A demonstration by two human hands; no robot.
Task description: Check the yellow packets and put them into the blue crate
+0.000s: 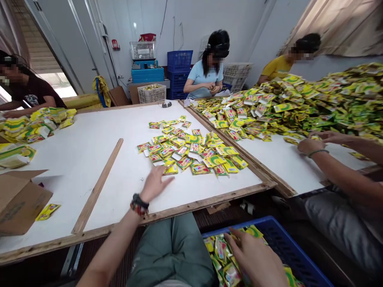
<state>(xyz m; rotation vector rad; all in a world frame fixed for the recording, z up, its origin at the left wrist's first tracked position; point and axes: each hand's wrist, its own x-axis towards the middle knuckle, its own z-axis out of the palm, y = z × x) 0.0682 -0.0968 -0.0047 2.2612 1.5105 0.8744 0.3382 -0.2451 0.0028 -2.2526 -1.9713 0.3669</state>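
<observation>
My left hand (154, 184) is over the white tabletop with its thumb and fingers apart. Its fingertips reach the near edge of a spread of small yellow-green boxes (200, 169); I cannot tell if they touch the nearest one. Some of these boxes have open white flaps. Low on the right, my right hand (254, 257) is above a blue plastic basket (295, 243), its fingers stretched out and nothing visibly gripped. Shiny yellow-green packets (221, 247) fill the basket. The hand hides part of them.
Wooden strips (100, 183) divide and edge the table. A cardboard box (22, 203) and a loose packet (48, 211) lie left. A large heap of packets (299, 103) rises right, where a co-worker's hands (317, 143) work. Other people sit around the table.
</observation>
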